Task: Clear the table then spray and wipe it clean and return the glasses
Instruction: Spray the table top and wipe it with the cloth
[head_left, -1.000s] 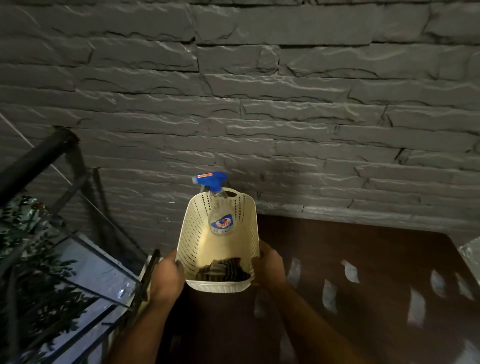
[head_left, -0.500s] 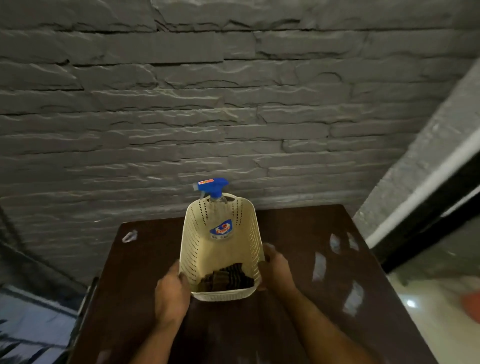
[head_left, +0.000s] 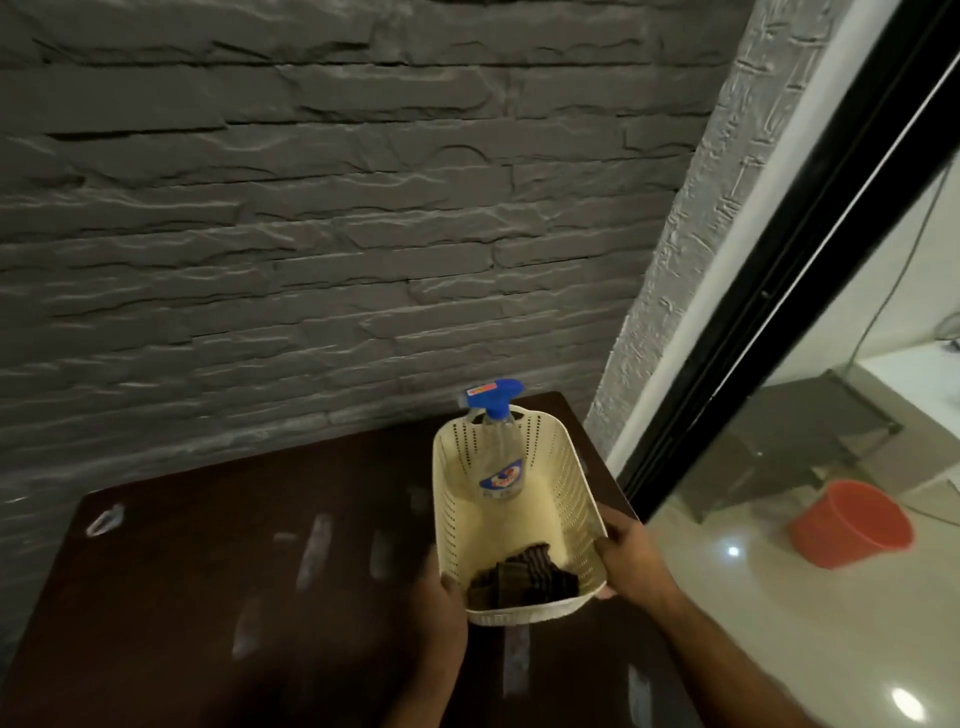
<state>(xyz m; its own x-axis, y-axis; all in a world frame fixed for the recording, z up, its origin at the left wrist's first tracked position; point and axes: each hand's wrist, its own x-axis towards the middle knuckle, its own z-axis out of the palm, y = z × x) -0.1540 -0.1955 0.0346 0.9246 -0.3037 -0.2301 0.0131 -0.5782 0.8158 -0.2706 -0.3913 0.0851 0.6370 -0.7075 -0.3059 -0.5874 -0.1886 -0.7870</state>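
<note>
A cream perforated plastic basket (head_left: 566, 483) is held over the right side of the dark brown table (head_left: 218, 597). My left hand (head_left: 441, 597) grips its near left corner and my right hand (head_left: 631, 551) grips its right rim. Inside, a clear spray bottle (head_left: 501, 467) with a blue trigger head leans against the far wall, and a dark folded cloth (head_left: 522, 574) lies at the near end. No glasses are in view.
A grey stone wall stands directly behind the table. A black-framed glass door (head_left: 769, 291) runs along the right. Beyond it, an orange bucket (head_left: 852, 525) sits on a shiny pale floor. A small clear scrap (head_left: 104, 521) lies at the table's far left corner.
My view has swung from the railing on the left to the right. The basket, still in both hands, has moved toward the table's right edge.
</note>
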